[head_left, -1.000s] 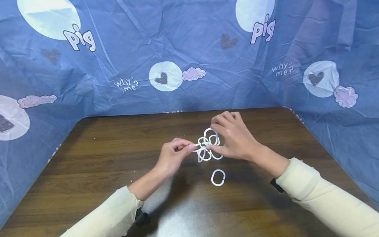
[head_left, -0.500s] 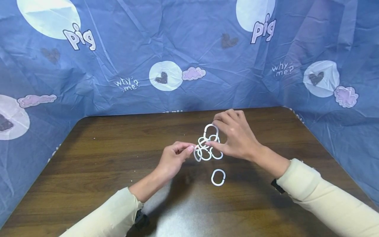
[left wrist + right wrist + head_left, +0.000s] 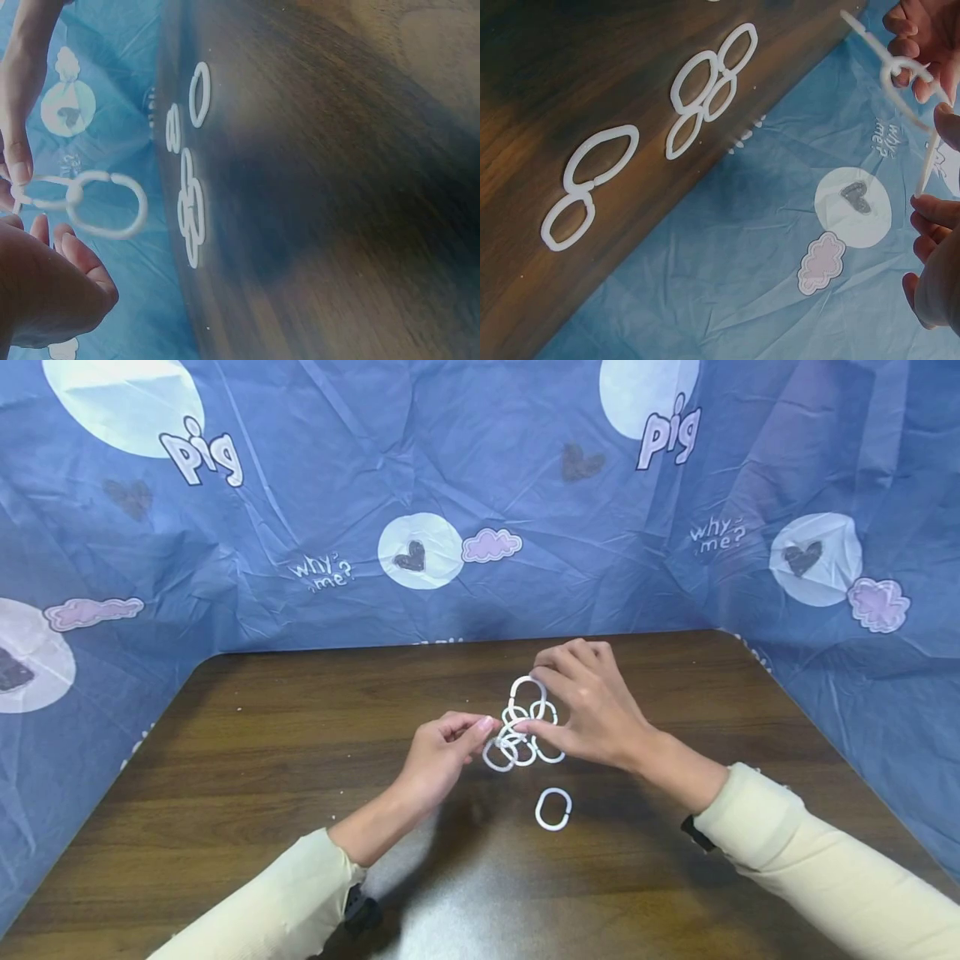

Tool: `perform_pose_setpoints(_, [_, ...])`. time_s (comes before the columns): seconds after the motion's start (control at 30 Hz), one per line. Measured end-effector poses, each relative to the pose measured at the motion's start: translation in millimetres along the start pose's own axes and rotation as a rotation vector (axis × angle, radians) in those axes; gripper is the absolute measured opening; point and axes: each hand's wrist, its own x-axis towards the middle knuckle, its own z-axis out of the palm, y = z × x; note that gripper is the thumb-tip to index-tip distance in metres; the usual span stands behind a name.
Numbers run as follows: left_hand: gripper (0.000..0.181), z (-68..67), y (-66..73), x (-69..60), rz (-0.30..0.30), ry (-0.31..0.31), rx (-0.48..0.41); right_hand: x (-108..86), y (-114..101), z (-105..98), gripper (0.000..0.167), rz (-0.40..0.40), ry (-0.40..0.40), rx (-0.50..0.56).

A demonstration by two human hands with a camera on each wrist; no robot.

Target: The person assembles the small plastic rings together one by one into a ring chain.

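In the head view my right hand (image 3: 596, 710) holds a white oval shower curtain ring (image 3: 527, 678) above the table, between thumb and fingers. Facing it, my left hand (image 3: 438, 756) pinches a second white ring (image 3: 889, 86) where the two meet. From this second one another ring (image 3: 142, 214) hangs free, looped through it. Whether the two gripped rings are hooked together is hidden by the fingers. Several more white rings (image 3: 673, 90) lie touching or overlapping on the wooden table below. One single ring (image 3: 539, 808) lies nearer the person.
The brown wooden table (image 3: 262, 810) bears all the loose rings. Behind it and along both sides hangs a blue printed cloth (image 3: 480, 468). Each forearm has a pale sleeve (image 3: 765, 814) and a dark wrist strap (image 3: 360, 910).
The dangling ring has swung left and turned its broad face towards the head camera. The ring in my right hand has shifted slightly left. Rings on the table have not moved.
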Motion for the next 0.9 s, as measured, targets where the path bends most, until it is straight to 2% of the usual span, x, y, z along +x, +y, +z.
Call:
perform_pose_setpoints(0.23, [0.024, 2.2, 4.2, 0.2, 0.000, 0.009, -0.036, 0.3, -4, 4, 0.054, -0.021, 0.015, 0.015])
perform_pose_setpoints(0.7, [0.020, 5.2, 5.4, -0.2, 0.011, -0.003, -0.029, -3.7, -12, 10, 0.061, -0.026, -0.010, 0.024])
perform_pose_setpoints(0.9, [0.017, 3.5, 7.7, -1.4, 0.024, 0.017, -0.029, -4.9, -13, 9, 0.064, 0.009, -0.039, 0.102])
